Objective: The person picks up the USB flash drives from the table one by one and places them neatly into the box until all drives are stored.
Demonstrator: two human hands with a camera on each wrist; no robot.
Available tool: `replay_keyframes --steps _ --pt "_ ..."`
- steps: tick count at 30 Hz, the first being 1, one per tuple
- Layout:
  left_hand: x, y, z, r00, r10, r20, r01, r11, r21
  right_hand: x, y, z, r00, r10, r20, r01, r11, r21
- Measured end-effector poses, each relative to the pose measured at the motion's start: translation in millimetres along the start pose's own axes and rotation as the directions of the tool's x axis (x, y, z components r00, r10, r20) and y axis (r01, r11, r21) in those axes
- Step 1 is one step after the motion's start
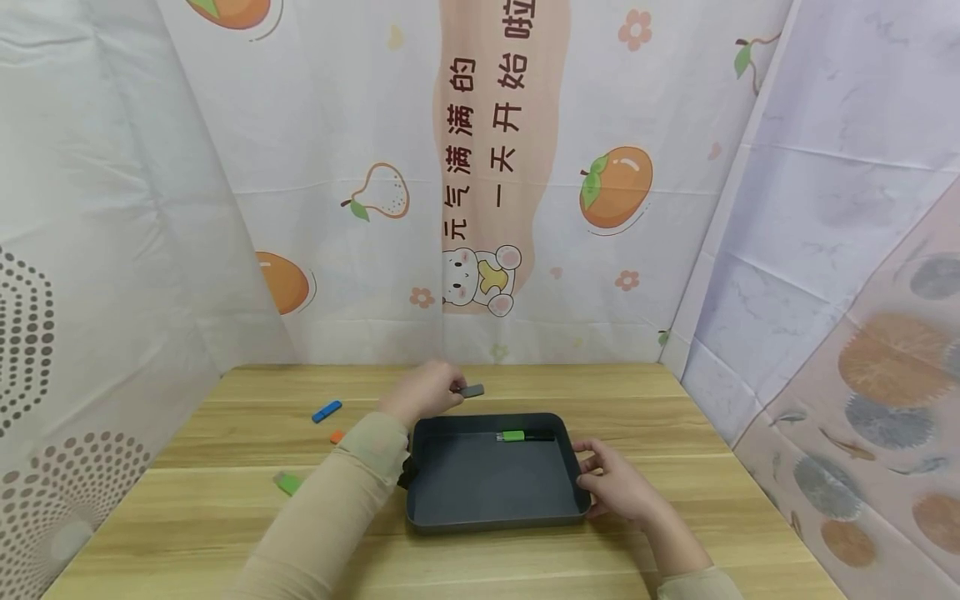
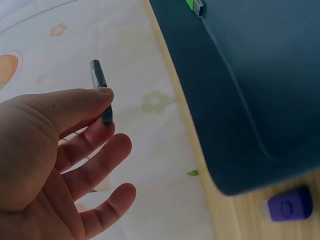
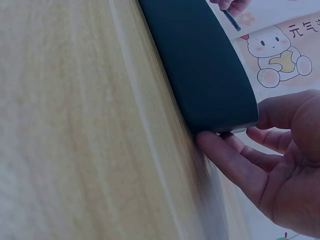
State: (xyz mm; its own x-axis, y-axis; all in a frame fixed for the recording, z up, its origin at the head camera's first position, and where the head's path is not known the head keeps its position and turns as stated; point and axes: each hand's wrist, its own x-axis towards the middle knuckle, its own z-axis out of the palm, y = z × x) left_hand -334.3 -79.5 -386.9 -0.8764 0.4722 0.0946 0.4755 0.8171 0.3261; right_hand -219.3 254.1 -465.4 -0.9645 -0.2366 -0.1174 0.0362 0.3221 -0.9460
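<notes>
My left hand [image 1: 429, 390] reaches over the far left side of the dark grey tray [image 1: 495, 492]. Its thumb and index finger pinch a slim, flat grey USB stick [image 1: 472, 390], held up beyond the tray's far rim; the other fingers are spread loosely in the left wrist view. My right hand [image 1: 617, 482] holds the tray by its right end wall, with thumb and fingers around the edge in the right wrist view. Inside the tray, near the far wall, lie a green USB stick [image 1: 513, 436] with a metal plug and a black stick [image 1: 540, 436] beside it.
On the wooden table [image 1: 645, 400] left of the tray lie a blue USB stick [image 1: 327, 412], a small orange piece [image 1: 337, 437] and a green USB stick [image 1: 287, 482], partly behind the left sleeve. A purple USB stick [image 2: 289, 205] lies near the tray. Printed curtains [image 1: 337, 125] surround the table.
</notes>
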Motion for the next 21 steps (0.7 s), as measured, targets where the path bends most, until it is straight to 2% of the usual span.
replay_keyframes --steps 5,9,14,21 --pt "1.7 -0.1 8.4 1.0 -0.012 0.0 0.012 1.0 0.0 0.5 1 0 1.0 -0.002 -0.004 0.002 1.0 -0.008" --pt "2.6 1.7 14.0 1.0 0.012 -0.001 -0.012 1.0 0.013 0.7 1 0 1.0 -0.003 -0.007 0.003 1.0 -0.008" --pt "4.5 3.8 20.6 0.999 0.046 0.003 -0.046 0.995 0.093 0.1 0 1 1.0 -0.004 -0.008 0.004 1.0 -0.009" --pt "5.5 5.7 28.9 1.0 0.02 0.013 -0.022 0.989 0.147 -1.2 -2 0 1.0 -0.001 -0.002 0.001 1.0 -0.002"
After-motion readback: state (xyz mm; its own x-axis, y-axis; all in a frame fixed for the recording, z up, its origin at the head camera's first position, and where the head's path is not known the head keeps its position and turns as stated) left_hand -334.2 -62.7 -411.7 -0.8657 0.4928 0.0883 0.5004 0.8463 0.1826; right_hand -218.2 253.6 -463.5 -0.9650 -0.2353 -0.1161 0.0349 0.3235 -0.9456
